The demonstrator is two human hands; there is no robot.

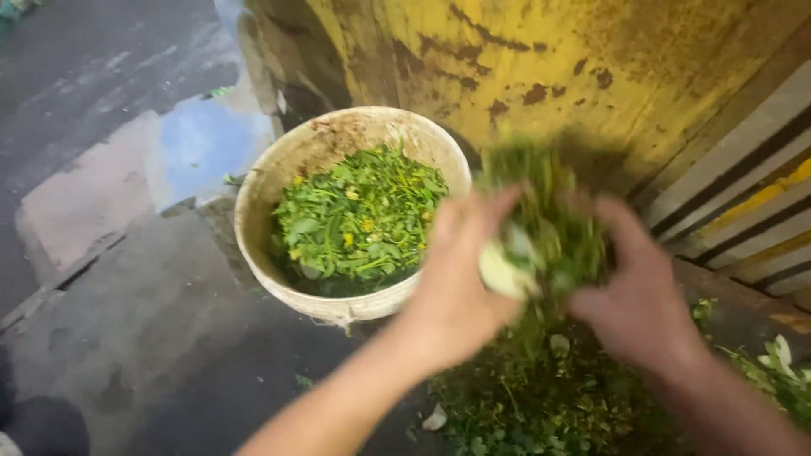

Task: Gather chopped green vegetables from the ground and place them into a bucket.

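Nearest: loose pile of greens (549,405) on the dark ground at the lower edge, small leaves and thin stems, a few pale scraps mixed in. It sits directly under both hands, probably so dropped bits land back on it.

Above it, left hand (460,283) and right hand (638,300) face each other, palms inward, fingers curled around one bunch of greens (545,219) pressed between them. Both hands are clamped on it from opposite sides. A two-sided hold suits a loose, floppy mass that would spill out of a single hand. The bunch is motion-blurred: green leafy top standing above the fingers, a pale whitish lump (504,272) low against the left palm. Cannot tell if that is a root end or a separate scrap.

Just left of the hands: round off-white bucket (253,198), stained rim, more than half full of green leaves with small yellow flecks. Placed within arm's reach of the pile.

Behind: yellow rusted wall (524,59); wet pavement (127,101) to the far left.
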